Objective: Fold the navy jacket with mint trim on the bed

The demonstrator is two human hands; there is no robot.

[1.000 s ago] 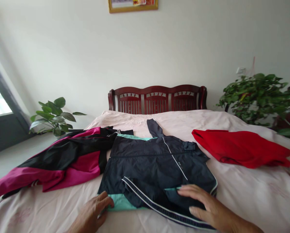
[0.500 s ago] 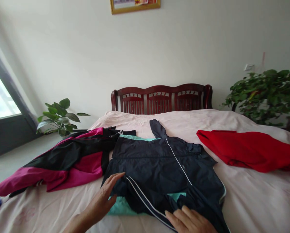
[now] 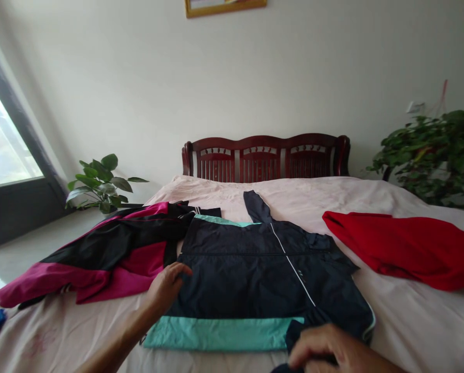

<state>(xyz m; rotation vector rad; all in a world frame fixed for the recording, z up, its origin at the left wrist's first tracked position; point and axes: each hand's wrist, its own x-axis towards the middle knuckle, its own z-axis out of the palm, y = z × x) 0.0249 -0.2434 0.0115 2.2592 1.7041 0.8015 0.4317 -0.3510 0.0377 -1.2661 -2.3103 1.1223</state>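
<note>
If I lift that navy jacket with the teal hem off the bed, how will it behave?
The navy jacket with the teal hem looks thin and creased, so it would probably hang floppy and unfold. Its fabric has a faint sheen, so it may slide on the pink bedsheet. The left hand rests on its edge, the right hand at its hem; it probably needs both.

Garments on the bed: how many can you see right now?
3: navy jacket in the middle under the left hand and right hand, pink-and-black jacket left, red garment right. Blue fabric at far left edge may be another.
</note>
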